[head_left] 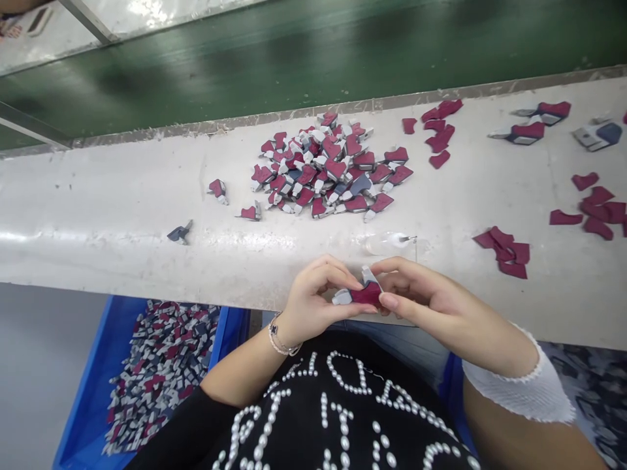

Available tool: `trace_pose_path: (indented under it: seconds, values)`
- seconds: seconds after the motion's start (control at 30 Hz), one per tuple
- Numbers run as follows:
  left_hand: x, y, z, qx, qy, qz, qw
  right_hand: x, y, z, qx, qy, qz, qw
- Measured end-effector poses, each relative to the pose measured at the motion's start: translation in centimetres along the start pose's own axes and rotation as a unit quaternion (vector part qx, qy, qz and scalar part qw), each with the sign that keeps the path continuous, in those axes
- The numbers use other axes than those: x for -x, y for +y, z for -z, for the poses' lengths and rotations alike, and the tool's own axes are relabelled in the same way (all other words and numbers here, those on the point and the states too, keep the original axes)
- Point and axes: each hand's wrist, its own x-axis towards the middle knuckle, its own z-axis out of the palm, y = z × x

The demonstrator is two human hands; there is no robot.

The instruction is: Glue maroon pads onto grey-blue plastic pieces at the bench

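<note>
Both hands meet at the front edge of the white bench. Between them is a small grey plastic part with a dark red face [366,293], its pale prongs sticking out at the left and top. My left hand [321,294] pinches it from the left, thumb below and fingers above. From the right, the thumb and fingers of my right hand [426,294] close on its other end. Just beyond the hands lies a clear, bulb-shaped object with a thin metal tip [392,243]. A heap of similar red-faced parts [333,170] lies farther back.
Loose dark red pieces [509,251] lie in clusters at right, near several grey parts [597,135]. A lone grey-blue part [180,232] lies left. A blue crate [93,378] of parts stands below the bench at left. A green belt [313,59] runs behind.
</note>
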Motion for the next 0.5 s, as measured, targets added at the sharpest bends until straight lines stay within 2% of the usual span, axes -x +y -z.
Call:
trace_pose_path:
  seconds: [0.13,0.5]
  values:
    - [-0.11,0.44,0.04,0.021,-0.006,0.005,1.000,-0.01,-0.12,-0.27,0.007,-0.027,0.032,0.999]
    - [-0.45,0.70,0.45,-0.008,-0.026,-0.069,0.997,0.82,-0.50,-0.64,0.080,0.006,0.051,0.995]
